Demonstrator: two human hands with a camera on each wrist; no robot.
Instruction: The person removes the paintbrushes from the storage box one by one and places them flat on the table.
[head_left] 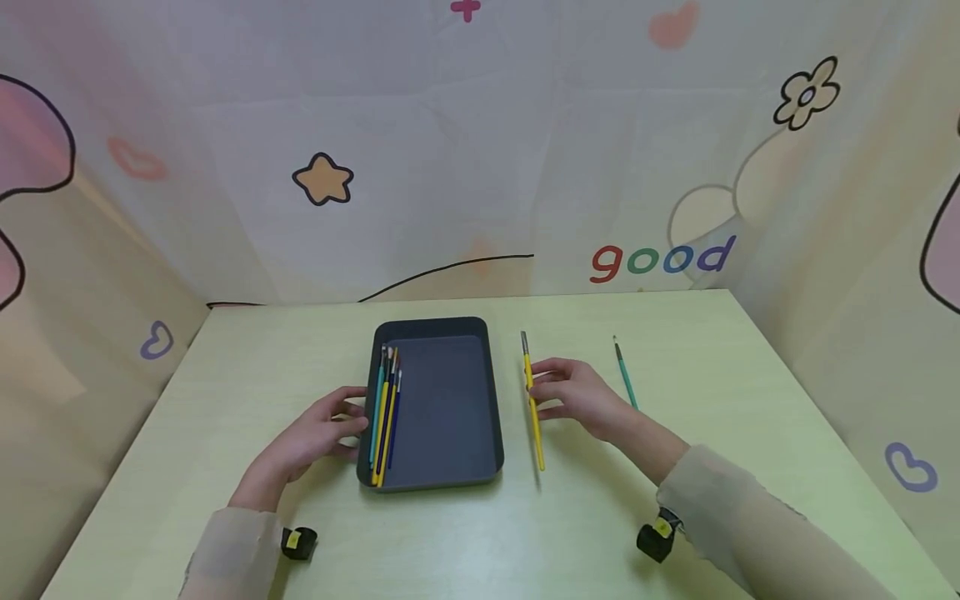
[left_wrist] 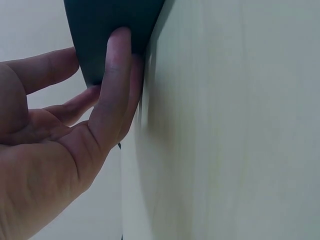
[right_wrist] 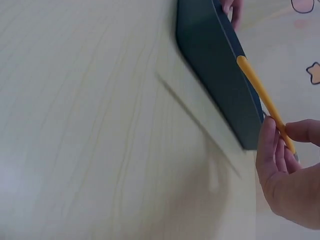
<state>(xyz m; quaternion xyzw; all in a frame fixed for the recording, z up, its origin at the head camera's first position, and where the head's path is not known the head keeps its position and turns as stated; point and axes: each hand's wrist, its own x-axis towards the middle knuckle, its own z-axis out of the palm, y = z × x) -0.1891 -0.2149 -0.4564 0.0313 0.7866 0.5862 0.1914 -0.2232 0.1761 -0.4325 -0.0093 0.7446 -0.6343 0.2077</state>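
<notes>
My right hand (head_left: 577, 396) pinches a yellow-handled paintbrush (head_left: 534, 417) between thumb and fingers, just right of a dark grey tray (head_left: 450, 417). In the right wrist view, the brush's yellow handle (right_wrist: 265, 95) slants above the table, its shadow falling beneath. My left hand (head_left: 318, 429) touches the tray's left outer wall; in the left wrist view, its fingers (left_wrist: 117, 65) lie against that dark wall (left_wrist: 95, 30). Inside the tray, several paintbrushes (head_left: 387, 417) with teal, yellow and dark blue handles lie side by side along the left.
Beyond the right forearm, a teal paintbrush (head_left: 625, 375) lies on the pale wooden table (head_left: 750, 417), partly hidden by the wrist. A printed cloth (head_left: 450, 167) hangs behind and at the sides. Each sleeve carries a small black wrist camera (head_left: 656, 537).
</notes>
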